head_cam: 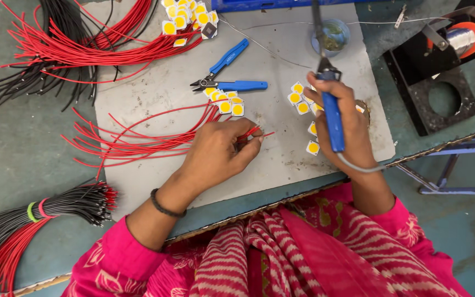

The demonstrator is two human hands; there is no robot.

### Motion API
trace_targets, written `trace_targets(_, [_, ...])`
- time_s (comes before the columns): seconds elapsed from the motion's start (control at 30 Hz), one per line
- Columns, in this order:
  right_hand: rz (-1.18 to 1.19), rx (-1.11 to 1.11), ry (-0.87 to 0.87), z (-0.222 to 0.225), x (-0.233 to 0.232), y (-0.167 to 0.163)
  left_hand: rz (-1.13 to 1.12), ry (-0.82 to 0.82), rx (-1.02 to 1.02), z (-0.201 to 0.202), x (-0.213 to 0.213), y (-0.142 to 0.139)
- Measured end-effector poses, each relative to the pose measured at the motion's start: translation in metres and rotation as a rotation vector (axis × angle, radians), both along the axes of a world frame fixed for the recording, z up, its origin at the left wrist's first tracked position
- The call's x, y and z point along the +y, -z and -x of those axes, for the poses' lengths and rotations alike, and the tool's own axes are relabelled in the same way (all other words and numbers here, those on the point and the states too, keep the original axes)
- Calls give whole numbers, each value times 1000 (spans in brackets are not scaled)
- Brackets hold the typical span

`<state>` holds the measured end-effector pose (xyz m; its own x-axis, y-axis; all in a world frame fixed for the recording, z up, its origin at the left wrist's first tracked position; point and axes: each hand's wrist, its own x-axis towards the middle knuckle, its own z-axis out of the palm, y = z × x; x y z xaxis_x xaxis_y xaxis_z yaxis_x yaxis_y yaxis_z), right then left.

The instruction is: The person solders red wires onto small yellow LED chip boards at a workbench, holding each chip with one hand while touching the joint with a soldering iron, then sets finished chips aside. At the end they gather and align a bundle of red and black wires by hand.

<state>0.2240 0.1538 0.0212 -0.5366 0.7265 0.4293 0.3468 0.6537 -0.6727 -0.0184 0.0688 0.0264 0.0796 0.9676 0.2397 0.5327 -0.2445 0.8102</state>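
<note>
Grey-green, the counter carries a pale grey work mat in front of you, and nearly everything in play sits on that mat. Loose red wires fan across its left half, their long axes running roughly left to right, with their stripped ends pointing toward your left hand. That hand is pinched shut on the end of one red wire, thumb and forefinger pressed together, the wire tip poking out to the right toward your other hand. Your right hand is wrapped closed around the blue handle of a soldering iron, which stands nearly upright in view, its tip up near a small round dish. Between and just beside the two hands lie small square yellow-centred chips, some partly hidden under your right fingers; another cluster lies just above your left hand, touching the blue-handled cutters. So the pinched wire end lies left of the nearest chips, with bare mat between and nothing in the way. Further off, bundled black and red wires rest at the lower left, and a solder spool on a black stand sits at the upper right.
</note>
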Motion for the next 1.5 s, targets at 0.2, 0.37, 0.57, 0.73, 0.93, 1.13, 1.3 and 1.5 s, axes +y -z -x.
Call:
trace_targets(0.2, [37,-4,-83,10,-7,-4,-37,8,-18,4,1,15])
trace_targets(0.37, [140,129,-93,4,-19,4,-58,27,-21,5,1,18])
trace_targets(0.57, [-10,-88,-5,14,-25,10,-76,17,15,5,1,16])
trace_targets(0.73, [51,-29,-110,14,-28,13,-178,46,62,5,1,20])
trace_targets(0.93, [-80,-105,-13,12,-33,7,-116,59,105,0,0,25])
trace_targets(1.13, [-24,-108,-46,18,-40,7,-187,119,187,-1,-1,27])
trace_targets(1.3, [-5,-89,-82,18,-43,14,-240,189,213,-2,0,30])
trace_targets(1.5, [-7,-66,-118,15,-42,20,-233,213,263,-2,2,33])
